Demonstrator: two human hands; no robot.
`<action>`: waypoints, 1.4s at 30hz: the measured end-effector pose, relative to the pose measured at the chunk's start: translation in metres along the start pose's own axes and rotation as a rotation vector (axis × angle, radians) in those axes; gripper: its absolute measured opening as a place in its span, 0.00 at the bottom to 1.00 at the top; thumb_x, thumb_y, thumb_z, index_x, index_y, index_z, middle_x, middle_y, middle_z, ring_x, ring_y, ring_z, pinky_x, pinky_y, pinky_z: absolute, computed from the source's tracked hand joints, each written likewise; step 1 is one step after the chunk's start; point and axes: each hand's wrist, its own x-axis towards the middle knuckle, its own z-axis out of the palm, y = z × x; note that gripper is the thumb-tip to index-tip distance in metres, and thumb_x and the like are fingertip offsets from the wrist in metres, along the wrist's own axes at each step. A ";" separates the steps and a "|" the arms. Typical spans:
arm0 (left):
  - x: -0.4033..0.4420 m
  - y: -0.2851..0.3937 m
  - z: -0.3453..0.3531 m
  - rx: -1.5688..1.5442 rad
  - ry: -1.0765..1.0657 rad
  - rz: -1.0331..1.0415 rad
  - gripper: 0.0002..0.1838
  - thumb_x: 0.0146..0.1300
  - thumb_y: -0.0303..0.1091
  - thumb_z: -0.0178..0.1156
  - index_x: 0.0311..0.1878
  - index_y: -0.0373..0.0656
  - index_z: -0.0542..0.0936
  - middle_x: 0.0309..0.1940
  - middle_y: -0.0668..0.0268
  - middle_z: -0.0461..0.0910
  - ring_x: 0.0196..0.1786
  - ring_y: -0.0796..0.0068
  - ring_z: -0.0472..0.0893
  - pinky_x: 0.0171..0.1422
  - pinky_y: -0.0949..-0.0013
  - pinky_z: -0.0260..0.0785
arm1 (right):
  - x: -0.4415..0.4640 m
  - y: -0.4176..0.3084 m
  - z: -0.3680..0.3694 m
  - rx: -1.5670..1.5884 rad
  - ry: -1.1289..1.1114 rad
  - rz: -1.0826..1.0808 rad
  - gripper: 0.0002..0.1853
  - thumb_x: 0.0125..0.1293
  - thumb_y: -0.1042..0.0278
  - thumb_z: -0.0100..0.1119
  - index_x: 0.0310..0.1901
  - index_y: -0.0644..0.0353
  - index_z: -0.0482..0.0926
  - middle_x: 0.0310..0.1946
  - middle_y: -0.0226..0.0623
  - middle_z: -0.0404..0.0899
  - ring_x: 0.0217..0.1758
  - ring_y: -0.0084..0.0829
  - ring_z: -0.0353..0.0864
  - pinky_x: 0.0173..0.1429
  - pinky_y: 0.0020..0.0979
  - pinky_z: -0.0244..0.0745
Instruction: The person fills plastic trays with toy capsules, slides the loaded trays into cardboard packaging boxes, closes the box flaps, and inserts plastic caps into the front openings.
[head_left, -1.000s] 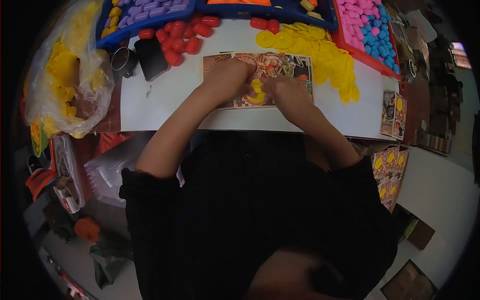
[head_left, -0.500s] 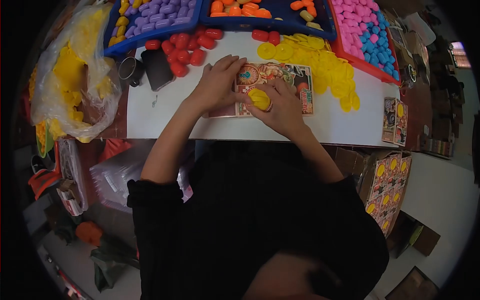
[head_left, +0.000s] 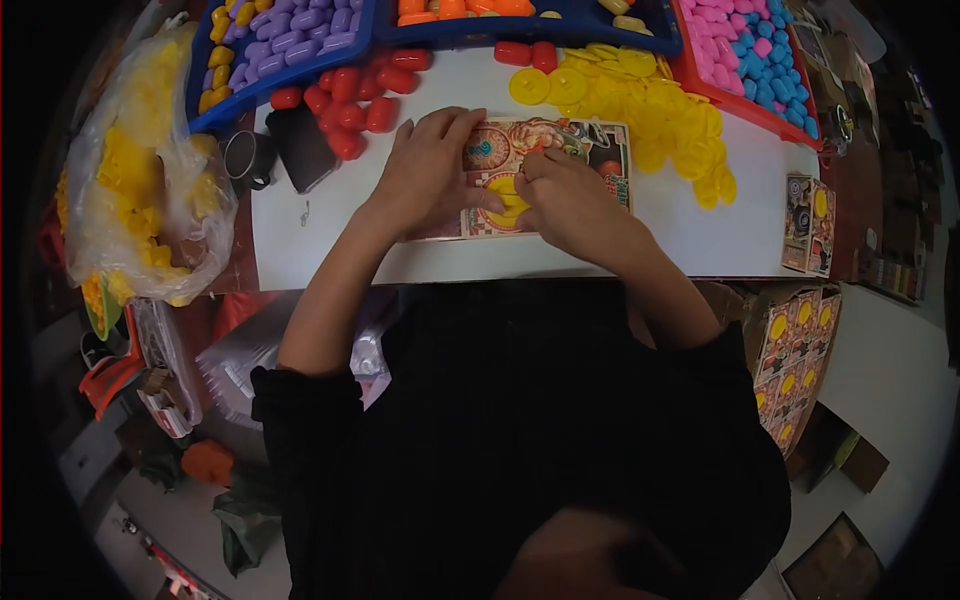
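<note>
A flat printed box [head_left: 590, 135] with colourful artwork lies on the white table in front of me. A yellow plastic disc [head_left: 508, 205] sits at its near middle, partly covered by my fingers. My left hand [head_left: 425, 178] lies over the box's left part, fingers stretched out and thumb reaching to the disc. My right hand [head_left: 580, 208] is over the box's right part with its fingers curled in beside the disc. What its fingertips hold, if anything, is hidden.
Several red capsules [head_left: 346, 115] and a pile of yellow discs [head_left: 665, 120] lie beyond the box. Blue trays [head_left: 375, 40] and a red tray [head_left: 720, 95] line the back. A dark mug [head_left: 248, 158] stands left; a small printed box [head_left: 808, 222] stands right.
My right hand has turned, its fingers now curled in rather than around the yellow disc. The disc now looks flat on the box. My left hand stays about where it was.
</note>
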 end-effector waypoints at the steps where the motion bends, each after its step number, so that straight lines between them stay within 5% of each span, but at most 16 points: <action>1: -0.004 -0.005 -0.001 0.012 0.002 -0.002 0.50 0.36 0.49 0.74 0.63 0.39 0.63 0.57 0.54 0.68 0.58 0.54 0.70 0.64 0.58 0.58 | -0.001 0.014 -0.008 0.180 -0.045 -0.092 0.21 0.47 0.64 0.68 0.43 0.65 0.78 0.36 0.40 0.73 0.44 0.37 0.74 0.48 0.36 0.70; 4: -0.026 -0.045 -0.001 -0.355 0.505 -0.308 0.35 0.56 0.41 0.64 0.62 0.36 0.61 0.50 0.52 0.72 0.53 0.61 0.74 0.56 0.65 0.66 | -0.014 0.015 -0.005 0.483 0.101 -0.076 0.25 0.47 0.60 0.68 0.46 0.65 0.77 0.37 0.40 0.72 0.42 0.37 0.73 0.47 0.35 0.70; 6: -0.044 -0.049 0.000 -0.839 0.218 -0.696 0.34 0.59 0.35 0.60 0.64 0.35 0.57 0.48 0.52 0.73 0.50 0.67 0.75 0.54 0.68 0.67 | -0.036 -0.005 0.000 0.603 0.249 0.044 0.27 0.47 0.58 0.68 0.48 0.66 0.76 0.37 0.40 0.72 0.41 0.36 0.73 0.47 0.34 0.70; 7: -0.047 -0.036 -0.003 -1.173 0.270 -0.690 0.34 0.60 0.30 0.57 0.66 0.37 0.54 0.45 0.53 0.75 0.45 0.73 0.76 0.48 0.72 0.68 | -0.034 -0.029 0.003 0.476 0.384 -0.081 0.29 0.45 0.58 0.69 0.49 0.65 0.76 0.35 0.37 0.71 0.38 0.34 0.72 0.44 0.32 0.70; 13: -0.032 0.041 -0.076 -1.090 0.325 -0.303 0.31 0.62 0.28 0.53 0.67 0.41 0.54 0.42 0.58 0.78 0.36 0.82 0.75 0.39 0.79 0.65 | -0.020 -0.062 -0.006 -0.015 0.797 -0.279 0.30 0.40 0.59 0.70 0.46 0.68 0.77 0.31 0.33 0.69 0.34 0.29 0.71 0.38 0.26 0.71; 15: -0.029 0.037 -0.082 -1.088 0.382 -0.274 0.29 0.64 0.30 0.52 0.67 0.41 0.56 0.43 0.63 0.78 0.34 0.84 0.73 0.38 0.79 0.64 | -0.031 -0.051 -0.021 -0.001 0.938 -0.372 0.20 0.46 0.68 0.66 0.43 0.67 0.80 0.26 0.31 0.69 0.28 0.28 0.71 0.34 0.26 0.70; 17: -0.023 0.029 -0.082 -1.159 0.617 -0.174 0.28 0.67 0.39 0.51 0.67 0.42 0.57 0.45 0.66 0.78 0.34 0.86 0.71 0.38 0.80 0.62 | -0.042 -0.031 -0.040 0.126 1.123 -0.202 0.08 0.55 0.72 0.61 0.36 0.65 0.82 0.26 0.30 0.71 0.25 0.25 0.70 0.32 0.26 0.68; 19: -0.018 0.026 -0.077 -1.198 0.545 -0.166 0.30 0.68 0.47 0.49 0.67 0.43 0.58 0.48 0.67 0.77 0.36 0.85 0.71 0.39 0.79 0.61 | -0.050 -0.017 -0.067 0.338 1.220 -0.055 0.08 0.63 0.70 0.54 0.38 0.64 0.79 0.30 0.30 0.71 0.25 0.21 0.70 0.28 0.20 0.67; 20: -0.014 0.027 -0.069 -1.386 0.381 -0.188 0.30 0.68 0.48 0.48 0.68 0.43 0.57 0.48 0.68 0.76 0.36 0.85 0.71 0.39 0.79 0.61 | -0.054 -0.002 -0.066 0.341 1.222 -0.063 0.08 0.63 0.70 0.54 0.38 0.64 0.79 0.30 0.30 0.71 0.25 0.21 0.70 0.28 0.20 0.67; 23: -0.007 0.025 -0.050 -1.605 0.158 -0.209 0.31 0.67 0.49 0.50 0.68 0.45 0.58 0.49 0.71 0.75 0.34 0.83 0.70 0.39 0.80 0.61 | -0.044 0.037 -0.047 1.463 0.763 0.040 0.16 0.67 0.62 0.52 0.51 0.64 0.74 0.48 0.36 0.72 0.45 0.24 0.71 0.43 0.23 0.69; 27: 0.000 0.022 -0.043 -1.750 0.103 -0.215 0.30 0.62 0.41 0.57 0.66 0.46 0.61 0.48 0.71 0.72 0.38 0.82 0.73 0.40 0.81 0.65 | -0.039 0.024 -0.014 1.512 0.593 0.127 0.23 0.64 0.66 0.57 0.58 0.66 0.65 0.52 0.36 0.69 0.57 0.27 0.67 0.56 0.28 0.66; 29: 0.001 0.041 -0.046 -1.197 0.185 -0.247 0.31 0.57 0.28 0.62 0.63 0.43 0.62 0.48 0.72 0.73 0.41 0.82 0.75 0.45 0.79 0.67 | -0.033 0.009 -0.025 1.453 0.656 0.146 0.25 0.61 0.67 0.59 0.58 0.64 0.66 0.54 0.38 0.68 0.58 0.30 0.66 0.58 0.29 0.65; 31: -0.003 0.046 -0.052 -1.242 0.191 -0.291 0.28 0.49 0.20 0.63 0.56 0.42 0.69 0.50 0.71 0.73 0.46 0.77 0.75 0.51 0.75 0.67 | -0.034 0.008 -0.038 1.393 0.728 0.169 0.27 0.58 0.68 0.62 0.59 0.63 0.66 0.56 0.40 0.67 0.60 0.33 0.65 0.60 0.31 0.64; 33: -0.005 0.030 -0.064 -0.476 0.244 0.180 0.23 0.47 0.24 0.65 0.51 0.43 0.75 0.54 0.67 0.72 0.51 0.66 0.74 0.55 0.67 0.66 | -0.043 0.024 -0.050 0.343 0.595 -0.151 0.31 0.50 0.65 0.69 0.56 0.59 0.69 0.58 0.45 0.66 0.62 0.40 0.63 0.61 0.36 0.63; 36: -0.011 0.039 -0.096 -0.140 0.015 0.429 0.27 0.43 0.39 0.71 0.49 0.44 0.77 0.58 0.58 0.69 0.60 0.51 0.66 0.62 0.52 0.60 | -0.062 0.015 -0.087 0.129 0.199 -0.168 0.30 0.45 0.61 0.71 0.52 0.59 0.74 0.59 0.47 0.64 0.63 0.43 0.62 0.65 0.41 0.58; 42: -0.005 0.047 -0.085 0.130 0.017 0.407 0.33 0.51 0.48 0.64 0.60 0.48 0.71 0.61 0.53 0.64 0.59 0.45 0.65 0.61 0.48 0.61 | -0.047 -0.013 -0.068 -0.068 0.206 -0.039 0.35 0.53 0.51 0.63 0.61 0.58 0.65 0.61 0.55 0.59 0.65 0.52 0.57 0.65 0.46 0.57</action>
